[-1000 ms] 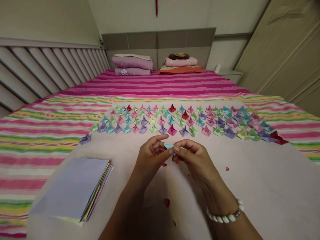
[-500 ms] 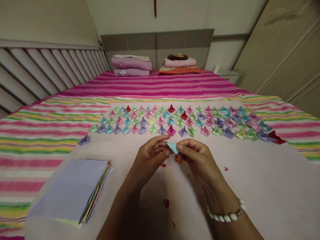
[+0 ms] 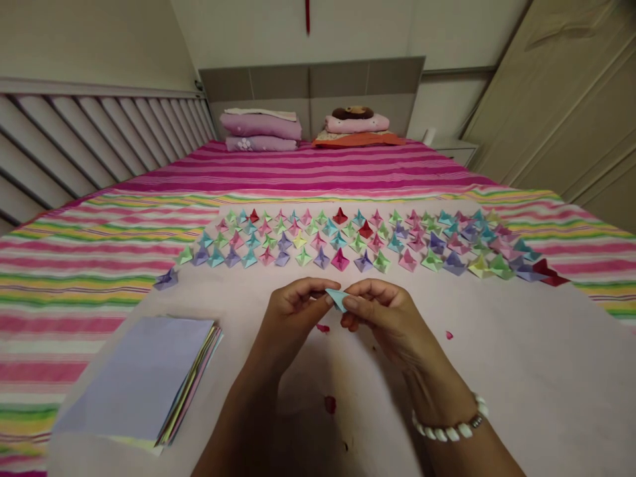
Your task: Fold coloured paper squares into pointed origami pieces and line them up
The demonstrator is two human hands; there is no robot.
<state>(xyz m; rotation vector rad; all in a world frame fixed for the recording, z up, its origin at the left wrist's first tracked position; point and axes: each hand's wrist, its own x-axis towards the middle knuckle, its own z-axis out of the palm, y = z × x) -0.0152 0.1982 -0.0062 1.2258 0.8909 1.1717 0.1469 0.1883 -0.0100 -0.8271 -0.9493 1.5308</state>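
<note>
A small folded piece of light blue paper (image 3: 337,298) is held up between both hands over the pale sheet (image 3: 521,371). My left hand (image 3: 297,311) pinches its left corner between thumb and fingertips. On the right side, the thumb and bent fingers of my right hand (image 3: 380,305) grip the same paper; a beaded bracelet (image 3: 450,432) circles that wrist. Just beyond the hands stand several rows of folded paper boats (image 3: 340,259) in many colours. Part of the blue paper is hidden behind the fingers.
A stack of coloured paper squares (image 3: 142,374) lies at the left, lilac on top. Small red petal-like bits (image 3: 330,405) are scattered on the sheet. The striped bedspread (image 3: 99,265) spreads around it, with folded bedding (image 3: 261,127) at the headboard (image 3: 278,86).
The left fingers have closed from a looser spread onto the blue paper's left corner. Both hands and the paper have shifted slightly left and nearer. The boats and paper stack stay put.
</note>
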